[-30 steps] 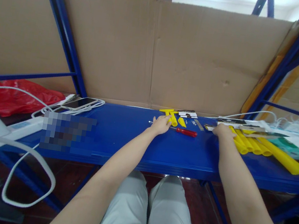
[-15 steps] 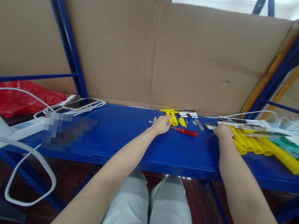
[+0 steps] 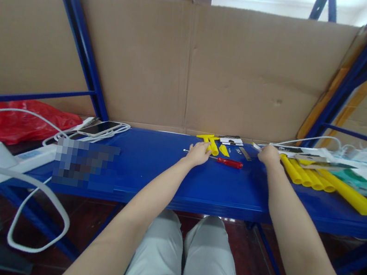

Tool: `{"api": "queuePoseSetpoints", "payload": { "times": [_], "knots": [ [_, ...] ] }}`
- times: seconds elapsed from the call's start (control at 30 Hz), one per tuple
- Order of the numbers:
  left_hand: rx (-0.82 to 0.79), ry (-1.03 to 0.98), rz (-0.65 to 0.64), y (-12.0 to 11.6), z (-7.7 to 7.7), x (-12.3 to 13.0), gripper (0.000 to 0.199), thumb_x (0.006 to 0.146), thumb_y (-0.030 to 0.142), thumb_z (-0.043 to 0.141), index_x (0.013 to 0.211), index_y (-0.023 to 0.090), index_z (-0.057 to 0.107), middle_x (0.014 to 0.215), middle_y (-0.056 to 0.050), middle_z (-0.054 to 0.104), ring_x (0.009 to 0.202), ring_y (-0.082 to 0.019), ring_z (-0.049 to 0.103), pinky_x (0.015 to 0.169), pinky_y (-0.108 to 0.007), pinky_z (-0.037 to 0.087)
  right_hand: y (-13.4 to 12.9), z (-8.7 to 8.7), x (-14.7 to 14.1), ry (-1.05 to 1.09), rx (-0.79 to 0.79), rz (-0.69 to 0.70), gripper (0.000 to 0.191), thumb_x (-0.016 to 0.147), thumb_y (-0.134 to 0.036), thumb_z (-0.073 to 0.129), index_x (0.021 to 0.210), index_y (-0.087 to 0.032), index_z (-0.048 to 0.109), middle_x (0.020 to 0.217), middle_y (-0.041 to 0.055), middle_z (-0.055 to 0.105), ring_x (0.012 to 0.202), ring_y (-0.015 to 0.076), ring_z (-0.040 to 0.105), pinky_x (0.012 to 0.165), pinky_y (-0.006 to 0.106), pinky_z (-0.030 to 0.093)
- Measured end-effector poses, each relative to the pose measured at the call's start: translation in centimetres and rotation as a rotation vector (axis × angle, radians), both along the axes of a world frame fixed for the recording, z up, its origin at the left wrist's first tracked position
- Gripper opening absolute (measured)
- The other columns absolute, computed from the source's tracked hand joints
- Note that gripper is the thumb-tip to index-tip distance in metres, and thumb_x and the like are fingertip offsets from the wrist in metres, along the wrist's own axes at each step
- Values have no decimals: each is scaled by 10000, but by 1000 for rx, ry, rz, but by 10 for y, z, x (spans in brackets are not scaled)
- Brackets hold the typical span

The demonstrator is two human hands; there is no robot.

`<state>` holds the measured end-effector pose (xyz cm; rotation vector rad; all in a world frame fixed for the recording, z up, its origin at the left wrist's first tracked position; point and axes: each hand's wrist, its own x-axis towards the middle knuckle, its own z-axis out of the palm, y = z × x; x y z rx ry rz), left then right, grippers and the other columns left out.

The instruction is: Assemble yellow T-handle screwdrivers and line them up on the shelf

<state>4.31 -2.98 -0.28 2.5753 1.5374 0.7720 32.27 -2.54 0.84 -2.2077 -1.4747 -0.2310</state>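
Observation:
My left hand (image 3: 198,154) lies on the blue shelf with its fingers stretched out, across the shaft of a red-handled screwdriver (image 3: 230,163). Its fingertips reach the yellow T-shaped tool (image 3: 213,147); whether they touch it I cannot tell. A small yellow pointed piece (image 3: 224,150) and a short metal blade (image 3: 246,154) lie to the right. My right hand (image 3: 269,155) is closed, with a thin pale flat piece (image 3: 256,146) sticking out at its left. Beside that hand lie several yellow tubes (image 3: 307,174) in a row.
The blue shelf (image 3: 150,169) backs onto a cardboard sheet (image 3: 139,64). At left are a red plastic bag (image 3: 24,120), a phone (image 3: 99,127), white cables and a power strip (image 3: 34,159). A teal packet (image 3: 355,181) and another power strip lie at right. Blue posts frame both sides.
My right hand has moved a little left and away from me, off the yellow tubes' near ends, and the pale piece at its fingers has shifted. My left hand stays in place.

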Motion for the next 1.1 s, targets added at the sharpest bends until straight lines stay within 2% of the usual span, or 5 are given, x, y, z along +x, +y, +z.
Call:
{"api": "queuePoseSetpoints", "payload": {
  "times": [0.1, 0.27, 0.43, 0.63, 1.1],
  "knots": [
    [27, -17, 1, 1, 0, 0, 434, 913, 233, 424, 1332, 161, 512, 1388, -133, 515, 1287, -257, 460, 1057, -485, 346, -4, 9, -16, -6, -17, 10, 327, 708, -62, 538, 983, -96, 711, 1018, 188, 678, 1034, 300, 624, 873, 363, 481],
    [101, -85, -30, 3, 3, 1, 445, 909, 201, 408, 1342, 183, 509, 1407, -98, 501, 1309, -221, 439, 1077, -434, 345, -6, 17, -41, -32, 196, 176, 353, 775, -96, 458, 1038, -107, 692, 1083, 184, 648, 1001, 289, 620, 870, 384, 480],
    [163, -83, -76, -2, 7, 3, 522, 897, 180, 407, 1418, 168, 410, 1489, -92, 390, 1373, -201, 351, 1108, -419, 303, 3, 9, -61, -140, 412, 458, 359, 789, -118, 442, 1066, -130, 668, 1074, 156, 629, 988, 276, 592, 897, 406, 470],
    [174, -53, -97, -8, 9, 4, 503, 901, 191, 401, 1403, 179, 435, 1473, -90, 416, 1379, -202, 342, 1120, -427, 267, 6, 1, -82, -211, 454, 696, 357, 800, -105, 431, 1077, -139, 653, 1067, 148, 619, 1010, 269, 569, 925, 410, 462],
    [239, -87, -184, -8, 8, 6, 454, 876, 147, 421, 1315, 162, 533, 1366, -108, 542, 1281, -204, 475, 1109, -403, 277, -1, 4, -91, -173, 514, 802, 343, 821, -113, 401, 1067, -145, 638, 1070, 153, 615, 1032, 262, 563, 932, 413, 460]
  ]
}}
